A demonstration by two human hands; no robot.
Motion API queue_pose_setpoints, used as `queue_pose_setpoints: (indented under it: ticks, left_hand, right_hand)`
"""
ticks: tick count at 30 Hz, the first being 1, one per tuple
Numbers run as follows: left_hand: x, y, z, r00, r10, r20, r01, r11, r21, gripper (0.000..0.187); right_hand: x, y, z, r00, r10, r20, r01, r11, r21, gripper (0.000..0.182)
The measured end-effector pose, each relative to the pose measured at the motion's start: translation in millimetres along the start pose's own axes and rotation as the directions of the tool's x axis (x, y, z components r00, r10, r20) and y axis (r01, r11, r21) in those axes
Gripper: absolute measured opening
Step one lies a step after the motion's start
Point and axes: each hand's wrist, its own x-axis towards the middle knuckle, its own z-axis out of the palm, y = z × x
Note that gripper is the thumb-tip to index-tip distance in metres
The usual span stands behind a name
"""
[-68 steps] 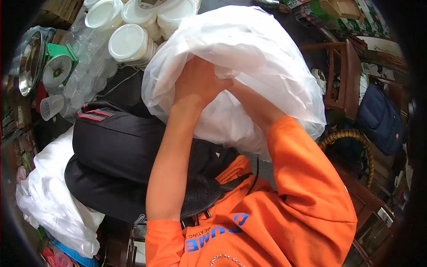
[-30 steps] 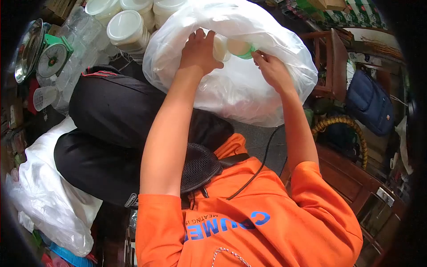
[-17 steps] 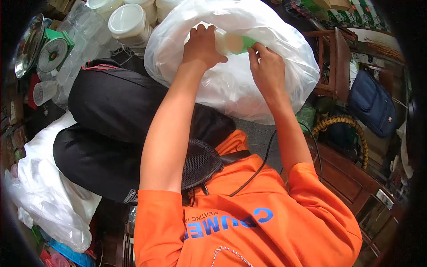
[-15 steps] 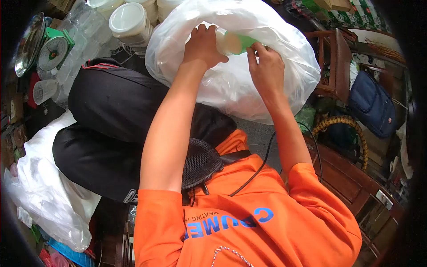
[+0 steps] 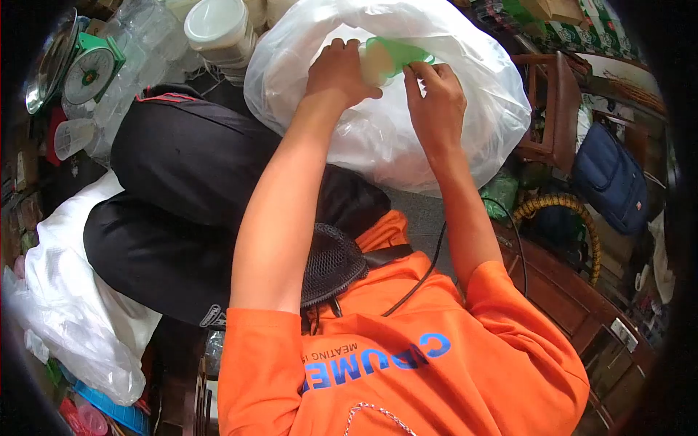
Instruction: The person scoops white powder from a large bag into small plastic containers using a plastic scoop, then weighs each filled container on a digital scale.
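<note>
My left hand (image 5: 338,76) is closed around a translucent round plastic jar (image 5: 374,67), tilted on its side over a big white plastic bag (image 5: 465,134). The jar's pale round end faces right. Against that end sits a thin green translucent plastic piece (image 5: 398,54), whose exact kind I cannot make out. My right hand (image 5: 438,94) pinches the green piece at its narrow right end between thumb and fingers. Both hands are over the bag's wide, open mouth, and its pale inside shows beneath them.
Several white-lidded tubs (image 5: 218,29) stand beyond my knees. A green dial scale (image 5: 89,71) and clear plastic containers (image 5: 149,43) are at the left. White sacking (image 5: 73,240) lies beside my leg. To the right are a wooden stool (image 5: 556,109), a navy bag (image 5: 611,174) and a basket handle (image 5: 592,218).
The green piece has tipped and spread, now reaching higher over the jar's end. Both hands stay nearly in place, and the whole view has shifted slightly.
</note>
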Motion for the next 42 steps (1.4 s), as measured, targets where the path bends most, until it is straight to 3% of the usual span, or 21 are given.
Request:
queue_pose_setpoints:
  ticks: [7,16,21,25,27,28,29,30,31,33,34,36,37,38,39,40,42]
  left_hand:
    - [6,-2,2,0.998,-0.038,0.059,0.038,0.999,0.003,0.084]
    - [6,-11,11,0.996,0.054,0.066,-0.054,0.998,0.010,0.089]
    - [1,-5,2,0.994,0.039,0.105,-0.041,0.999,0.018,0.091]
    - [-8,-2,-6,0.986,0.166,0.030,-0.166,0.986,-0.028,0.089]
    - [-14,1,-14,0.972,0.233,0.005,-0.233,0.972,-0.036,0.089]
    - [-18,2,-19,0.938,0.341,-0.059,-0.346,0.932,-0.111,0.088]
    - [-24,4,-22,0.890,0.439,-0.125,-0.455,0.872,-0.181,0.088]
    - [-31,8,-28,0.888,0.444,-0.123,-0.460,0.870,-0.177,0.088]
    - [-37,13,-35,0.878,0.453,-0.155,-0.478,0.850,-0.223,0.086]
    - [-51,25,-52,0.861,0.470,-0.193,-0.507,0.822,-0.258,0.084]
    - [-61,30,-61,0.849,0.484,-0.212,-0.527,0.805,-0.274,0.086]
    - [-75,33,-74,0.838,0.495,-0.229,-0.544,0.792,-0.279,0.088]
    - [-81,32,-79,0.840,0.465,-0.279,-0.541,0.762,-0.356,0.087]
    - [-87,31,-86,0.841,0.431,-0.326,-0.538,0.726,-0.428,0.086]
    - [-95,28,-99,0.896,0.394,-0.204,-0.440,0.731,-0.521,0.096]
    - [-98,28,-108,0.895,0.396,-0.206,-0.443,0.738,-0.509,0.096]
    - [-103,30,-124,0.900,0.398,-0.178,-0.415,0.658,-0.629,0.100]
  right_hand:
    - [2,9,2,0.998,-0.054,-0.011,0.054,0.999,-0.004,0.012]
    - [10,21,-3,0.992,0.114,0.056,-0.111,0.992,-0.057,0.017]
    - [14,48,2,0.913,0.323,0.247,-0.265,0.934,-0.240,0.033]
    - [13,64,12,0.816,0.412,0.406,-0.309,0.904,-0.296,0.033]
    - [10,63,12,0.812,0.352,0.465,-0.360,0.930,-0.076,0.035]
    - [11,66,9,0.816,0.350,0.460,-0.360,0.930,-0.071,0.035]
    - [15,59,-4,0.781,0.326,0.532,-0.434,0.897,0.088,0.040]
    - [18,54,-17,0.749,0.285,0.598,-0.505,0.830,0.237,0.046]
    - [18,51,-28,0.753,0.287,0.592,-0.506,0.828,0.243,0.046]
    - [21,44,-51,0.774,0.090,0.627,-0.482,0.727,0.490,0.049]
    - [22,37,-66,0.780,0.090,0.619,-0.477,0.725,0.496,0.049]
    - [24,20,-89,0.780,-0.039,0.625,-0.502,0.558,0.661,0.057]
    - [22,20,-93,0.783,-0.043,0.620,-0.499,0.551,0.669,0.057]
    - [20,20,-95,0.808,-0.210,0.550,-0.382,0.524,0.761,0.064]
    - [20,18,-98,0.809,-0.370,0.456,-0.259,0.473,0.842,0.074]
    - [20,12,-101,0.813,-0.376,0.446,-0.251,0.464,0.849,0.074]
    - [27,-11,-109,0.822,-0.435,0.368,0.027,0.675,0.737,0.095]
